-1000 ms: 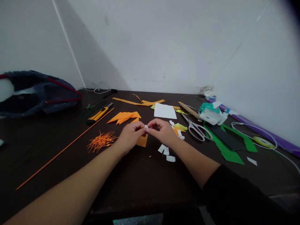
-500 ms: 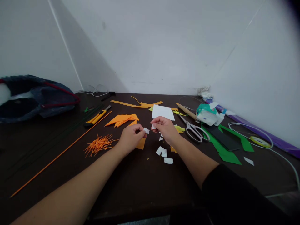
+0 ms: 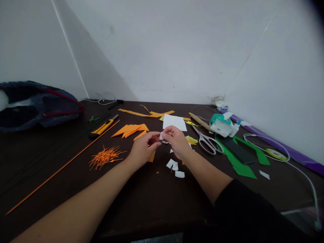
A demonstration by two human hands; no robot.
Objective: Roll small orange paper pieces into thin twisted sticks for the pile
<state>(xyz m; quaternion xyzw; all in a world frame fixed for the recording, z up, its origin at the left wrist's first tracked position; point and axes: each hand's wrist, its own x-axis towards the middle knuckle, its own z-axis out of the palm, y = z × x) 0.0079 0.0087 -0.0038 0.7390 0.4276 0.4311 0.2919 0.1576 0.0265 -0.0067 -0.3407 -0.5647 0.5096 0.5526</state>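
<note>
My right hand (image 3: 177,141) pinches a small piece of white paper (image 3: 161,136) between thumb and fingers. Close against it is my left hand (image 3: 144,146), its thumb and forefinger apart and the fingertips beside the same piece. More white paper pieces (image 3: 180,174) lie on the dark table, nearer to me than the hands. Behind the hands rests a white square sheet (image 3: 174,122). Orange folded strips (image 3: 131,129) and a heap of thin orange pieces (image 3: 105,157) are left of my left hand. Orange paper under the hands is partly hidden.
Scissors (image 3: 207,141) lie to the right, near green paper (image 3: 240,165), a dark flat slab (image 3: 238,150), a wipes pack (image 3: 222,125) and a roll of yellow tape (image 3: 275,154). At left are a yellow cutter knife (image 3: 102,128), a long orange stick (image 3: 63,166) and a bag (image 3: 40,104).
The hands have come together. My left thumb and forefinger, earlier pinching a white paper piece, have parted, and a white piece shows in my right fingers. The view has shifted slightly.
</note>
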